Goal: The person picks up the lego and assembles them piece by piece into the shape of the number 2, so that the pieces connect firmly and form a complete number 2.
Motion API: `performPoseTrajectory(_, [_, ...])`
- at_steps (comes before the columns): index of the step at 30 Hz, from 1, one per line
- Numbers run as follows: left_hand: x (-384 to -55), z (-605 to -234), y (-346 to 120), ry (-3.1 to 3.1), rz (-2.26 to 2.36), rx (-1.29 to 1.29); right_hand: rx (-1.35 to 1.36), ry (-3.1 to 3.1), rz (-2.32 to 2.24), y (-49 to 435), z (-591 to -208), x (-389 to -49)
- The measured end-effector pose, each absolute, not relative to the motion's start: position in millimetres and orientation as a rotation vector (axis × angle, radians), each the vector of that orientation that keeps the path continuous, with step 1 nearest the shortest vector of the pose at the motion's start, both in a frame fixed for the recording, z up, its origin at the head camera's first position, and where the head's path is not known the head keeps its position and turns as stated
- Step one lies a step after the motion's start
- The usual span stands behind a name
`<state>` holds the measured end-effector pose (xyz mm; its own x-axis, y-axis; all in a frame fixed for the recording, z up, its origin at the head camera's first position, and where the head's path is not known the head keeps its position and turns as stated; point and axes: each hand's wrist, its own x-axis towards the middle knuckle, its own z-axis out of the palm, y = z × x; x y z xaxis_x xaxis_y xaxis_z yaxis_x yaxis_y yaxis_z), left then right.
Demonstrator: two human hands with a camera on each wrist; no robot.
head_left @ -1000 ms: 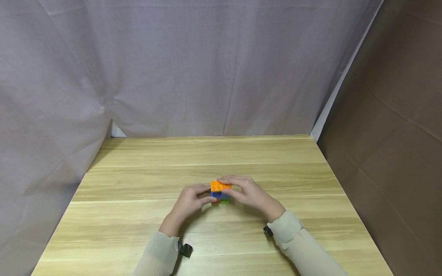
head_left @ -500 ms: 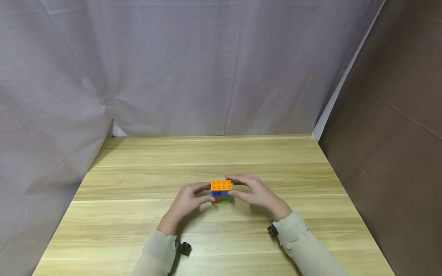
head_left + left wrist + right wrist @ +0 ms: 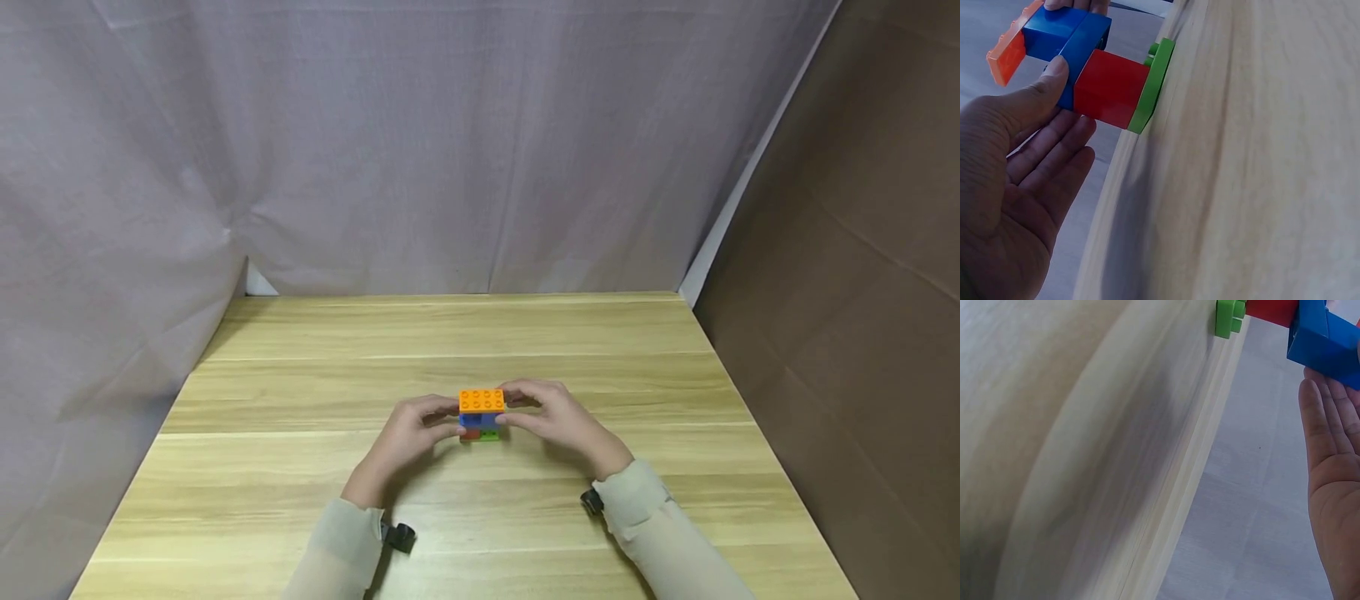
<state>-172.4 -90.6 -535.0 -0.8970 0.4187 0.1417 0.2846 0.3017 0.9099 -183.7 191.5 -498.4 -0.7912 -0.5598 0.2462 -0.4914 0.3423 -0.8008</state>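
A small stack of toy building bricks stands on the table: a flat orange brick (image 3: 482, 401) on top, blue bricks (image 3: 1082, 47) under it, then a red brick (image 3: 1112, 87) on a thin green plate (image 3: 1152, 87). My left hand (image 3: 411, 432) holds the stack from the left, its thumb pressed on the lower blue brick and its fingers behind. From the right, my right hand (image 3: 555, 419) pinches the upper blue part between thumb and fingers. In the right wrist view the fingers lie along the blue brick, with most of the thumb out of frame.
The wood-grain table (image 3: 300, 500) runs back to a grey cloth curtain (image 3: 375, 150). A brown panel (image 3: 847, 292) borders the right side. Small black wrist cameras sit at both cuffs.
My right hand has slid off the top of the orange brick to the right side of the stack, uncovering all its studs. The left hand stays almost in place.
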Motion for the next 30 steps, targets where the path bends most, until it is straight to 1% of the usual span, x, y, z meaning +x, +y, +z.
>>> performPoseTrajectory(6, [-173,-533,-90,2.452,1.664,0.673,-0.938,2.523,-1.446,192,-500,-186])
performPoseTrajectory(13, [-177,-531,-89,2.506,1.603,0.617,-0.855,2.562,-1.448,190,-500,-190])
performPoseTrajectory(23, [-188,-526,-84,2.442,1.606,0.521,-0.632,2.615,-1.458,188,-496,-199])
performPoseTrajectory(30, [-195,-526,-82,2.403,1.613,0.428,-0.504,2.601,-1.483,185,-500,-207])
